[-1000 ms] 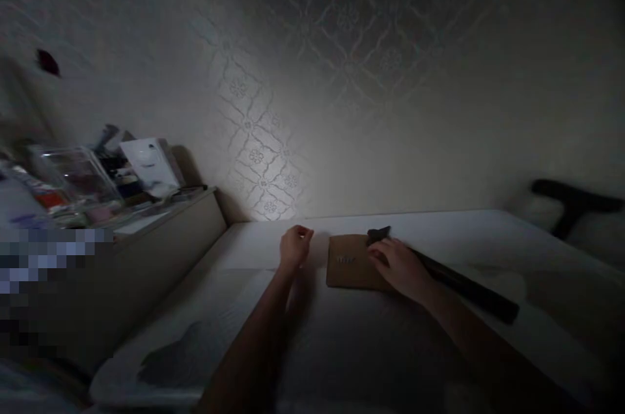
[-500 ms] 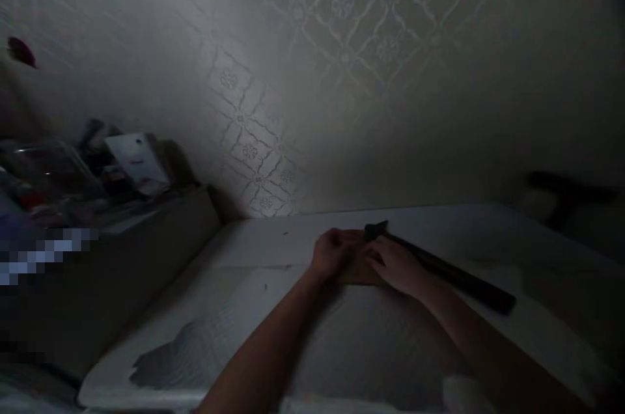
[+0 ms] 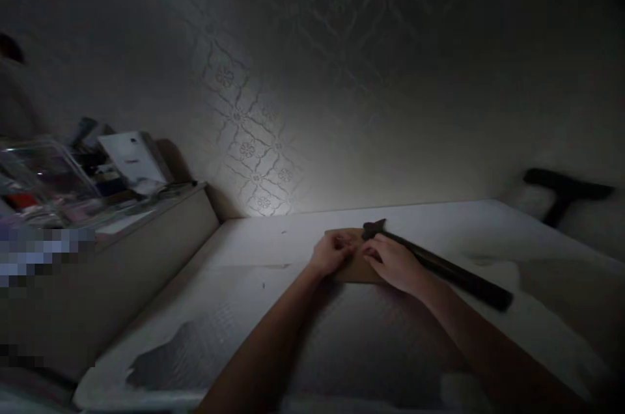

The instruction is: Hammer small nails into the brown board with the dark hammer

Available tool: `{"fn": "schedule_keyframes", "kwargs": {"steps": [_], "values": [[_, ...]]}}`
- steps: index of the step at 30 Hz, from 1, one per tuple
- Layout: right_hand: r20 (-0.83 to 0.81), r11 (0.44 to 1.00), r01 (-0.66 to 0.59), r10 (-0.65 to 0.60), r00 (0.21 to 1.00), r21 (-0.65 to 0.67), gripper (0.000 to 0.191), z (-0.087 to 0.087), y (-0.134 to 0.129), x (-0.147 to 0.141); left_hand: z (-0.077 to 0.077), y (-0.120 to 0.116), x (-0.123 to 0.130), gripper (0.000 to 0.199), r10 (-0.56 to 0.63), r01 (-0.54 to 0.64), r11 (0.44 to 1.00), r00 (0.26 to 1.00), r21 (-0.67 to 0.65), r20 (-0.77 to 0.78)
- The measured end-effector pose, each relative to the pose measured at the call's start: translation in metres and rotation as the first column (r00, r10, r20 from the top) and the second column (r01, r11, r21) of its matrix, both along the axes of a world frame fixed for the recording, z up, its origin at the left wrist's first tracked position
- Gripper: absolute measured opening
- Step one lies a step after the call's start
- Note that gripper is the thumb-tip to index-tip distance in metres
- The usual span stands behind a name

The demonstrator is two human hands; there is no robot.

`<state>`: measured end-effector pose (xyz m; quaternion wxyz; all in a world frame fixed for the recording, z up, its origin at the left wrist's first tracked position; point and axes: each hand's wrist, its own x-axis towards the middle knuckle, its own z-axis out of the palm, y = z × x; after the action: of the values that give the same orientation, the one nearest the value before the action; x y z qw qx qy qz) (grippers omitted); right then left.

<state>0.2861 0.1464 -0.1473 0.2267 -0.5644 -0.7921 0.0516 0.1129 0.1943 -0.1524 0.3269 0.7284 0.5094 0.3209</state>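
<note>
A flat brown board or piece of cardboard (image 3: 361, 269) lies on the white table, under and between my hands. My left hand (image 3: 331, 254) rests at its left side, fingers curled inward; anything between the fingertips is too small and dim to make out. Over the board's right side is my right hand (image 3: 392, 262), its thumb and fingers bent together, and what they pinch, if anything, cannot be seen. Just beyond the right hand lies a long dark tool (image 3: 454, 273) with a small head, slanting down to the right.
The white table (image 3: 249, 241) carries a grey patch at the front left. On a cabinet (image 3: 161, 238) at the left stand a white box (image 3: 134, 157) and a clear plastic case (image 3: 49, 173). A black T-shaped object (image 3: 566, 189) is at the far right, before the patterned wall.
My left fingers have drawn down from the board's top edge, uncovering it. The right hand has barely moved. The view has shifted slightly, and light on the wall has changed.
</note>
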Motion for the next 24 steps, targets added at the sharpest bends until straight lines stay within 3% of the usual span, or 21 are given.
{"fn": "schedule_keyframes", "kwargs": {"steps": [8, 13, 17, 21, 24], "values": [[0.006, 1.000, 0.018, -0.018, 1.000, 0.023, 0.018, -0.002, 0.003, 0.002, 0.001, 0.000, -0.002, 0.027, -0.018, 0.018, 1.000, 1.000, 0.002, 0.000], [0.080, 0.950, 0.287, -0.298, 0.951, 0.122, 0.022, 0.007, 0.004, 0.016, -0.001, 0.001, -0.002, 0.029, -0.010, 0.010, 1.000, 1.000, 0.000, 0.006], [0.187, 0.884, 0.460, -0.468, 0.864, 0.088, 0.030, 0.006, 0.003, 0.030, -0.002, 0.001, -0.004, 0.024, -0.029, 0.030, 0.999, 0.998, -0.012, 0.064], [0.224, 0.875, 0.483, -0.475, 0.851, 0.021, 0.028, -0.002, 0.007, 0.040, 0.005, 0.002, -0.013, 0.025, -0.045, 0.047, 0.999, 0.995, -0.019, 0.094], [0.255, 0.885, 0.466, -0.451, 0.856, 0.002, 0.023, -0.006, 0.011, 0.043, 0.019, -0.001, -0.025, 0.039, -0.133, 0.136, 0.987, 0.990, -0.083, 0.049]]}}
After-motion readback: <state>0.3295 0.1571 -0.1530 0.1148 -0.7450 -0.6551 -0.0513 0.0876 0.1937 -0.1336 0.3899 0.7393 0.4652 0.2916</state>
